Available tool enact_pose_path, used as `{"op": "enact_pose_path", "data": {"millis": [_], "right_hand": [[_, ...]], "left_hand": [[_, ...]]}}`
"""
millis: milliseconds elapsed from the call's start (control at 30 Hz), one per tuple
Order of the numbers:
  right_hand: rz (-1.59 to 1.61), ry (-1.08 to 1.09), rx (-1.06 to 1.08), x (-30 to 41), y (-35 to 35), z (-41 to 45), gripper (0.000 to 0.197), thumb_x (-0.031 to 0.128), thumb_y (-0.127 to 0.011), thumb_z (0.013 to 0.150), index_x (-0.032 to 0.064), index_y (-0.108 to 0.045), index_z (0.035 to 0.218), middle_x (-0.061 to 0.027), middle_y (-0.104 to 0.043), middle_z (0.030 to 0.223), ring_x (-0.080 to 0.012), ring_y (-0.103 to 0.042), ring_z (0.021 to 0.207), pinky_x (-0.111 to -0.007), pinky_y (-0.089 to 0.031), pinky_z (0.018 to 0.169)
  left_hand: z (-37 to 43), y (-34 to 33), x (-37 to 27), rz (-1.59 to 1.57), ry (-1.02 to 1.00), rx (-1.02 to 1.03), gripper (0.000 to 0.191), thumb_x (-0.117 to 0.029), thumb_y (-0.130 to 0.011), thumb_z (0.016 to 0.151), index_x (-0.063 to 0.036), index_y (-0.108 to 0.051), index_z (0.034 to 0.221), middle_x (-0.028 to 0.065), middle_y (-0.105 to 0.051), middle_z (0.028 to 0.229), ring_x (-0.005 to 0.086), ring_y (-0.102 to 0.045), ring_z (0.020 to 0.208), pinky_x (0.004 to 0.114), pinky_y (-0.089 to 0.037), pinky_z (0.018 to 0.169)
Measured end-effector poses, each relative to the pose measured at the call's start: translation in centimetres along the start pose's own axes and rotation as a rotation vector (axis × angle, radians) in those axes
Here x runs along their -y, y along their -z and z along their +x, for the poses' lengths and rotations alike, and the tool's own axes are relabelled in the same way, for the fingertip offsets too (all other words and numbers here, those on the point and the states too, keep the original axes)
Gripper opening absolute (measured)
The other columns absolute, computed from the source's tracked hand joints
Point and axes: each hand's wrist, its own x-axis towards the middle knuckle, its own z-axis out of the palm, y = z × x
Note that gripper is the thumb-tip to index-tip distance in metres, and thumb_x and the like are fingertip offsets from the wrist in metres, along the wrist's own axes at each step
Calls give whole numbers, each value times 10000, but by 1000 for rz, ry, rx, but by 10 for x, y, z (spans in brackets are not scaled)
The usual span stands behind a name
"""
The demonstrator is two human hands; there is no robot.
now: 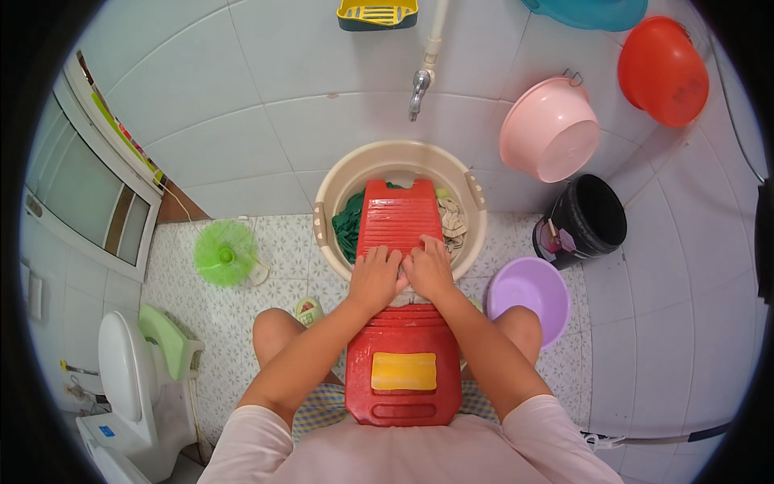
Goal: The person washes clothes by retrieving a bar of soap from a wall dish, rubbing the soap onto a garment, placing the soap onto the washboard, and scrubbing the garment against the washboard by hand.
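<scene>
A red plastic washboard (399, 218) slopes from my lap into a beige round basin (478, 248). My left hand (376, 275) and my right hand (430, 269) are side by side on its middle, fingers curled and thumbs nearly meeting. Both grip a pale cloth (410, 297), which they mostly hide; a strip shows below the palms. A yellow bar of soap (404, 371) lies in the red board's near end, above its handle slot. Inside the basin, a dark green cloth (348, 227) lies left of the board and a beige striped cloth (452, 222) right of it.
A metal tap (418, 94) juts from the tiled wall above the basin. Right of me are a purple basin (529, 296) and a black bucket (583, 221). On the left are a green-covered fan (225, 254), a light green stool (166, 342) and a toilet (124, 363).
</scene>
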Motion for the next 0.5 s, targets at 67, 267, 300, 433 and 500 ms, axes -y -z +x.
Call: {"op": "enact_pose_path", "data": {"millis": [67,267,300,433,500], "right_hand": [[53,73,64,-2,4,-13,238,203,-602,795,4,-666,909,-179,-562,1161,-341,-492,1089,-466,-371,934],[282,232,214,21,75,-67,223,210,-618,770,29,-571,891,-161,-564,1038,-338,-525,999,-460,-392,842],[282,228,216,23,76,-72,223,210,-618,770,29,-571,891,-161,-564,1038,-338,-525,999,-460,-392,842],[141,194,39,24,51,-67,257,208,-626,752,18,-568,916,-177,-542,1136,-353,-510,1052,-475,-380,907],[92,169,-25,21,26,-48,269,206,-627,749,13,-573,929,-184,-529,1178,-358,-497,1088,-483,-371,935]], "left_hand": [[-12,9,-8,-2,26,-27,275,-241,-686,752,-67,-574,932,107,-541,900,306,-539,892,417,-430,731],[-58,62,-24,-383,-155,99,296,-257,-740,701,-104,-599,911,110,-509,887,304,-516,804,384,-438,705],[-61,60,-27,-386,-154,102,296,-257,-740,701,-104,-599,911,110,-509,887,304,-516,804,384,-438,705],[-57,37,-27,-214,-163,93,401,-277,-741,658,-108,-586,987,102,-510,970,314,-484,927,415,-379,811],[-38,17,-9,-169,-37,184,436,-295,-727,656,-94,-571,1010,112,-508,998,310,-471,972,447,-365,815]]}}
